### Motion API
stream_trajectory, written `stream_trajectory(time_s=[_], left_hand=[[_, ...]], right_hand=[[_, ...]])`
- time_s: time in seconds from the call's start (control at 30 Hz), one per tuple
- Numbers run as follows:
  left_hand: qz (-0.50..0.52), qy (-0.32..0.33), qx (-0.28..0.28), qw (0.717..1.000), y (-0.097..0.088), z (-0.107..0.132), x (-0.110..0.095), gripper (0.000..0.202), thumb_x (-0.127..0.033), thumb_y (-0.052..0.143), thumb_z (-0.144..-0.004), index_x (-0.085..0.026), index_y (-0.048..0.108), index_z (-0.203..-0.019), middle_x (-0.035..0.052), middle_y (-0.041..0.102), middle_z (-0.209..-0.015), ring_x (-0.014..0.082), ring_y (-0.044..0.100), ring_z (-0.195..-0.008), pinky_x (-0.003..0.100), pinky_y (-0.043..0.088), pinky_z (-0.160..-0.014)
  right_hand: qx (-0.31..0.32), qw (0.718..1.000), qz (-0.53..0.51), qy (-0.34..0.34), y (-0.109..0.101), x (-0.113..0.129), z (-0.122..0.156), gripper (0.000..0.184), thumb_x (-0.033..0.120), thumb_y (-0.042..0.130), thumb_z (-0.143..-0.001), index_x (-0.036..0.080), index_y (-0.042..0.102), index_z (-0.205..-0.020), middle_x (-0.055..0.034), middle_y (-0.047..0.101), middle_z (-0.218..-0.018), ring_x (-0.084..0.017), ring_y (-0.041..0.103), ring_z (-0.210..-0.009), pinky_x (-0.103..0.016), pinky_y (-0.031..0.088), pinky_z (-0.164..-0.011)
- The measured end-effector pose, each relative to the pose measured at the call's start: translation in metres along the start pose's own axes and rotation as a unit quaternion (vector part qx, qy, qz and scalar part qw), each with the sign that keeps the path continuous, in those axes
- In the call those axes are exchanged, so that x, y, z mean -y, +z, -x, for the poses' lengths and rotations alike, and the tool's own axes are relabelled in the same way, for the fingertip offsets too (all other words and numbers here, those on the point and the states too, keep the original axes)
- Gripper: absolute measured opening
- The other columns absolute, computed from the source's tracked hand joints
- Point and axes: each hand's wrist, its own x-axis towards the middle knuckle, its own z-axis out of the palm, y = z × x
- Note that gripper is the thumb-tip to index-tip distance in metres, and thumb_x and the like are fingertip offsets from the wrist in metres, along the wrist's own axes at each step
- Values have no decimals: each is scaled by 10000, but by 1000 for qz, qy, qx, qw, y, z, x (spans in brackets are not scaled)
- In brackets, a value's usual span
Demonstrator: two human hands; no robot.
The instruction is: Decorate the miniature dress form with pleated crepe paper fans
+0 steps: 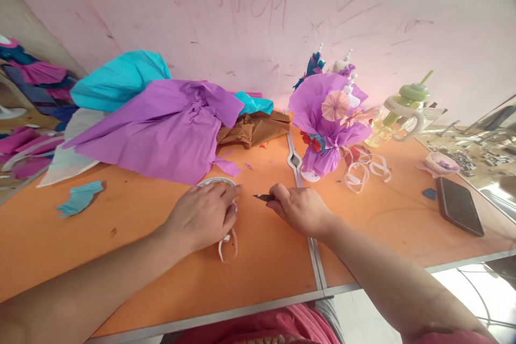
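Observation:
My left hand (203, 215) is curled over a white ring-shaped roll (216, 180) with small print along its band, and most of the roll is hidden beneath the palm. A narrow white strip (228, 247) loops out below the thumb onto the orange table (262, 263). Just to the right, my right hand (300, 208) is closed around a dark pointed blade (264, 198). The blade's tip points left towards the left fingers without touching them. Its handle is hidden in the fist, so I cannot tell whether it is a knife or scissors.
Large purple paper (161, 123) and turquoise paper (121, 80) lie behind the left hand, beside crumpled brown paper (253, 129). A purple paper bouquet (326, 118) stands behind the right hand. Further right are white strip loops (357, 177), a drink bottle (403, 113) and a phone (459, 206).

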Motion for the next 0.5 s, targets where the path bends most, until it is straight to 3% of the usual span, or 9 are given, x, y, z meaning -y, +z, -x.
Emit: stream_trajectory(time_s=[0.07,0.13,0.23,0.33,0.5], left_hand=[[-77,-13,-21,997,-6,-2,3,416,-376,531,-912,-179,648,-1260,136,674,-1023,308,607,-924,425,461,-798],[-92,-23,-67,993,-12,-1,5,443,-423,577,-903,-189,649,-1272,123,663,-1016,299,591,-911,424,448,-794],[38,28,-147,988,-14,3,5,305,-339,612,-919,-253,697,-1198,69,659,-955,246,601,-932,392,459,-854],[193,96,-158,964,-9,5,2,194,-261,622,-935,-283,751,-1078,41,644,-900,196,613,-936,329,493,-842],[178,128,-166,961,1,3,-4,68,-273,730,-862,-284,789,-894,34,662,-848,200,599,-890,360,486,-834]], right_hand=[[-3,999,40,-16,2,0,0,413,528,287,-1050,197,530,-1096,-33,711,-794,-173,619,-624,-297,182,-514],[-8,997,63,-36,4,0,1,428,531,262,-1053,198,530,-1077,-25,704,-792,-166,622,-628,-303,174,-510],[-16,994,78,-75,7,-1,2,417,502,242,-1065,191,520,-1068,-25,706,-862,-161,643,-693,-314,181,-516],[-17,988,103,-110,8,2,4,428,490,210,-1071,182,508,-1089,-35,701,-912,-172,649,-732,-330,179,-521],[2,982,141,-125,9,10,5,467,481,143,-1072,179,496,-1115,-56,687,-917,-190,647,-735,-340,192,-516]])
